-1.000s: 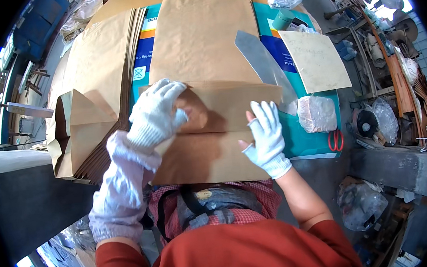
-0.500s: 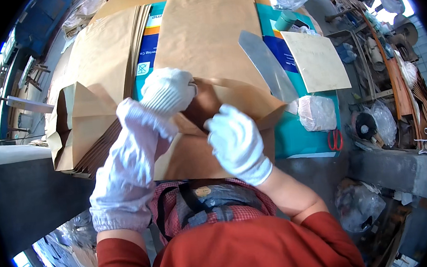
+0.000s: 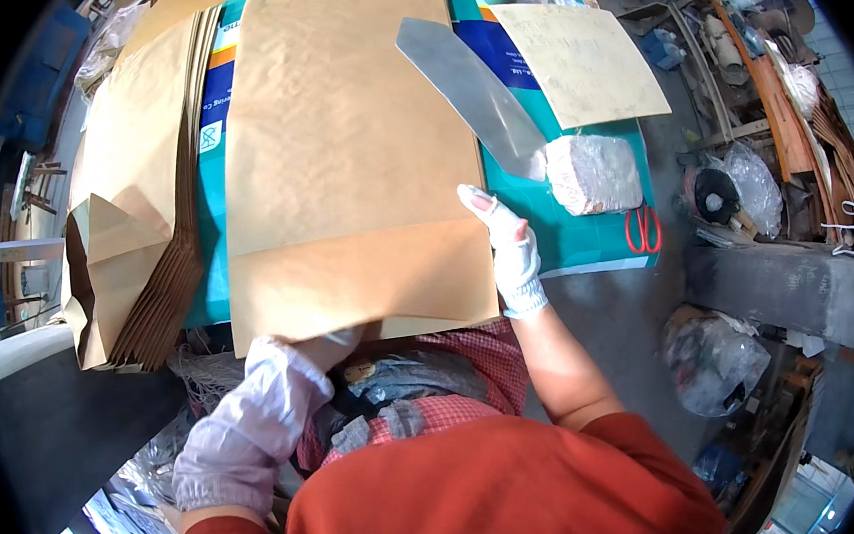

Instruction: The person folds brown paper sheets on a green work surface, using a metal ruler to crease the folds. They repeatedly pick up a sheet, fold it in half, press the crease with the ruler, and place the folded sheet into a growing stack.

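A large brown paper bag (image 3: 349, 163) lies flat on the teal table cover (image 3: 565, 236) in front of me, its bottom folded over into a flap (image 3: 358, 287). My left hand (image 3: 304, 362), in a white glove, grips the near edge of the bag from below, fingers hidden under the paper. Resting flat against the bag's right edge is my right hand (image 3: 505, 241), also gloved, with its fingers stretched out along the flap's end.
A stack of folded brown bags (image 3: 135, 250) lies at the left. A long grey metal blade (image 3: 469, 93), a wrapped whitish block (image 3: 592, 172), red scissors (image 3: 643, 228) and a tan card (image 3: 586, 59) lie to the right. Clutter and plastic bags fill the right side.
Both hands were on top of the bag's folded bottom. The flap now lies flat, my left hand has dropped to the near edge and my right hand has slid out to the right edge.
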